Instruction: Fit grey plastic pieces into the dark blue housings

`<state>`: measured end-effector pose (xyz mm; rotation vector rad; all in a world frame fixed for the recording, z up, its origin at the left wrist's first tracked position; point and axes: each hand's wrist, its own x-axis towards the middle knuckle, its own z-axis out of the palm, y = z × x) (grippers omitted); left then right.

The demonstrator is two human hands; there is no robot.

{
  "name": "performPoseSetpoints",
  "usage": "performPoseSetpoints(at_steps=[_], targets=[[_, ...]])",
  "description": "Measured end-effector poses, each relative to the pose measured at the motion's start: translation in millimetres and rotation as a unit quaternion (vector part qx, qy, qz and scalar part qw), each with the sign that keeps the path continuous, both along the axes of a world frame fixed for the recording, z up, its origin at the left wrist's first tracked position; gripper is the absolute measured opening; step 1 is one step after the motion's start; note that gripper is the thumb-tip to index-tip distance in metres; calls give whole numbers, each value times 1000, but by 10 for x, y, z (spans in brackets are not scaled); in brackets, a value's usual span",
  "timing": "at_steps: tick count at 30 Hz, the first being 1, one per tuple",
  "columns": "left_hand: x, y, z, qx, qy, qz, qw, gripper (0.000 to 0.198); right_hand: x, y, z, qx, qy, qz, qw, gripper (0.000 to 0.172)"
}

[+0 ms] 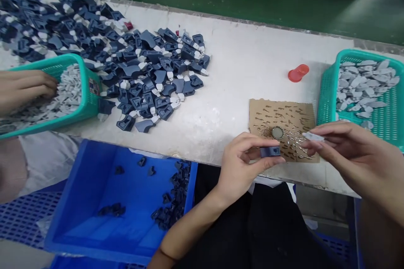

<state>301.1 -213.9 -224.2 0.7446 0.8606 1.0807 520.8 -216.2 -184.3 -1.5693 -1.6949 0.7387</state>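
Observation:
Between the thumb and fingers of my left hand [241, 162] is a dark blue plastic part [270, 151], a socket in its end facing right. My right hand [353, 151] pinches a small light grey plastic piece [313, 136] a short way to the right, apart from the blue part. Just beyond both hands lies a brown cardboard sheet [261, 111] covered with small metal screws [295, 134]. A round metal piece [277, 133] sits among them. Close to my right hand stands a green basket [326, 88] of grey pieces [362, 84].
A large heap of dark blue parts with light tips [151, 67] covers the table's left side. A co-worker's hand [28, 88] reaches into another green basket [83, 92]. Below the edge, a blue bin [132, 201] holds some dark parts. A red plastic piece [298, 73] stands beyond the cardboard.

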Motion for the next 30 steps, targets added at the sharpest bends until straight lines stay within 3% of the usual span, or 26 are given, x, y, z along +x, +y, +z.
performPoseSetpoints(at_steps=[4,7,10,14,17,22,30], targets=[[-17,5,-27,21,-40,-3,999,27,38,24,-67,65,-119,15,991,12],[-37,2,-63,-22,-102,-11,994,32,63,63,-139,115,-195,18,974,13],[-81,-11,-92,-51,-145,-15,988,23,74,121,-197,150,-244,46,957,8],[-150,-31,-108,-53,-134,-28,989,35,51,187,-238,188,-257,96,943,20],[-176,-48,-103,-55,-129,-34,990,28,21,209,-256,210,-255,124,936,24],[-194,-60,-113,-64,-115,23,991,22,-11,239,-251,218,-257,163,927,27],[-260,-47,-192,-89,-139,-25,986,23,-21,282,-274,242,-271,171,916,26]])
